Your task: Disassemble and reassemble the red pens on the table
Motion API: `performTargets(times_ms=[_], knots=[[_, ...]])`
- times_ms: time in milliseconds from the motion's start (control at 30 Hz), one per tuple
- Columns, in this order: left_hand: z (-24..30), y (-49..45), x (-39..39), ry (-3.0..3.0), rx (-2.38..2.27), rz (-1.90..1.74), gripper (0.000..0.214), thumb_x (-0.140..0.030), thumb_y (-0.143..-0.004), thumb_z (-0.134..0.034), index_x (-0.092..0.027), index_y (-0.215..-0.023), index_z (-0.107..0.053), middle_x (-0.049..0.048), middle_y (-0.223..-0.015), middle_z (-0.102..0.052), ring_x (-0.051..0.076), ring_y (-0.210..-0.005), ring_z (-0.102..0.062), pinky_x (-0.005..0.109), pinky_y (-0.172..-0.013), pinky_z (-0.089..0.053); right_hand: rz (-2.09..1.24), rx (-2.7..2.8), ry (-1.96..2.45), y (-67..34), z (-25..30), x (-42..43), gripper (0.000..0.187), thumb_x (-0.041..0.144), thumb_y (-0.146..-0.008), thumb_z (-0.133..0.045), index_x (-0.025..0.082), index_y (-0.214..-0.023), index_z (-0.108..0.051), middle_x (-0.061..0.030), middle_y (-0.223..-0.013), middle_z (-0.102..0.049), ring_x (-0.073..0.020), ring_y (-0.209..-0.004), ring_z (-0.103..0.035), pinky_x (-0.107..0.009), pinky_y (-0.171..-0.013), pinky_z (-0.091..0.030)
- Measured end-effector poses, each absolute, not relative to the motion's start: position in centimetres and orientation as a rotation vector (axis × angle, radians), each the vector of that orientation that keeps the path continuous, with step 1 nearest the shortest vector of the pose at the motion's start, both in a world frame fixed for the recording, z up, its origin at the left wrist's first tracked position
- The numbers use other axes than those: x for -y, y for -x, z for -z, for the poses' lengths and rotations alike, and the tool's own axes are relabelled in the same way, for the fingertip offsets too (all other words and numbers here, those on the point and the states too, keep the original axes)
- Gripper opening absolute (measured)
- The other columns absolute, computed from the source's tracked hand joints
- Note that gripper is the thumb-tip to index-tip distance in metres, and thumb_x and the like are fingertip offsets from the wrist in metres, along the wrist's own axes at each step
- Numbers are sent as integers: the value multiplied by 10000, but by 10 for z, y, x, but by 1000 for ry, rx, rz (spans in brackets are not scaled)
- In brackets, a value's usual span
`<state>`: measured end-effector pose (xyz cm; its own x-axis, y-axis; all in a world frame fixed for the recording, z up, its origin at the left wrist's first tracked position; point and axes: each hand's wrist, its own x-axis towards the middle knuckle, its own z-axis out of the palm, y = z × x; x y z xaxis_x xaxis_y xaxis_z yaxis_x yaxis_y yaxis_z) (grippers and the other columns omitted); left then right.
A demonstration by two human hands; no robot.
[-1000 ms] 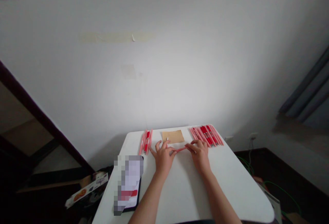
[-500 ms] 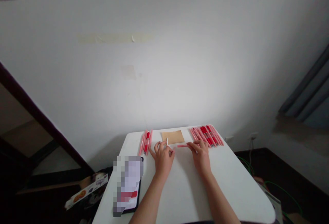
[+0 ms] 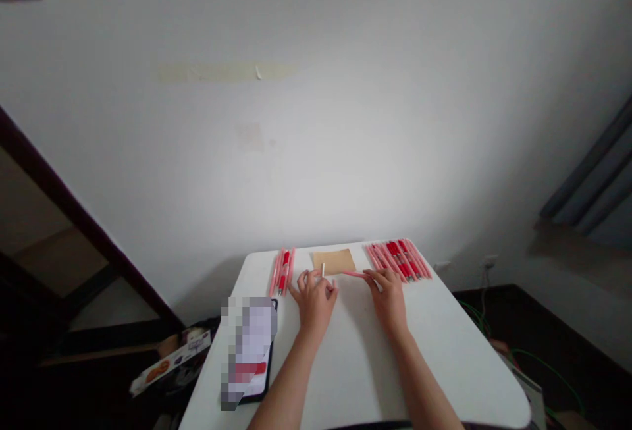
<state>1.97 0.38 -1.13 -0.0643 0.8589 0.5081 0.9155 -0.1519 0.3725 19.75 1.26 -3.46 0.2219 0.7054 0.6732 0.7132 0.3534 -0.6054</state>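
My left hand rests on the white table and pinches a short white stick that points up. My right hand grips a pink pen barrel lying level and pointing left. The two parts are apart. Just beyond my hands lies a brown paper square. A small group of pink and red pens lies at the back left. A larger row of pink and red pens lies at the back right, next to my right hand.
A dark tablet or notebook with a blurred patch lies at the table's left edge. A white wall stands right behind the table. A printed box sits on the dark floor at left. Cables run on the floor at right.
The pen held across both hands has come apart: my left hand now holds the white stick upright, and my right hand has drawn the pink barrel away to the right.
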Motion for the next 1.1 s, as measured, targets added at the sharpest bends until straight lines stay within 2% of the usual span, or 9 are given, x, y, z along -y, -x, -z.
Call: performTargets(times_ms=[200,300,467,667,800,1100], knots=[[8,-19,-3,2086,2014,1040,157,-344,-786,-638,-225,-689,-671,37,-1162,-628,291,-1208,-420,571,-1046,-212,-16,1492,1344,-197,35,-13,399,497,-919,-462,220,-928,-750,-83,-825,-613,-218,-842,-485,-358,-769,-391],[7,-19,-3,2095,2017,1073,85,-329,-754,-677,-245,-762,-690,32,-1162,-624,284,-1204,-425,564,-1057,-212,4,1499,1336,-197,38,-14,367,478,-917,-480,234,-893,-754,-79,-840,-626,-226,-862,-474,-366,-780,-383],[5,-18,-4,2139,2004,1108,196,-306,-709,-730,-295,-904,-716,28,-1164,-623,278,-1201,-427,557,-1079,-203,50,1519,1334,-197,40,-14,330,420,-928,-477,251,-862,-754,-73,-886,-649,-236,-899,-463,-393,-823,-371],[6,-23,-6,2201,1981,1122,110,-329,-738,-711,-343,-843,-741,14,-1182,-623,274,-1207,-424,591,-1085,-185,25,1535,1291,-195,32,-11,319,368,-935,-462,262,-871,-755,-76,-909,-660,-238,-907,-481,-412,-836,-393],[4,-26,-6,2237,2001,1100,56,-316,-733,-717,-328,-780,-746,17,-1196,-623,279,-1229,-413,625,-1090,-155,-27,1554,1273,-195,33,-11,313,359,-932,-461,263,-885,-755,-82,-920,-659,-246,-930,-481,-415,-835,-415],[8,-27,-7,2283,2028,1074,115,-231,-684,-754,-330,-742,-738,-8,-1214,-618,282,-1252,-401,682,-1091,-117,-37,1565,1299,-196,38,-12,302,329,-936,-455,265,-908,-750,-82,-932,-644,-245,-942,-475,-393,-830,-417]])
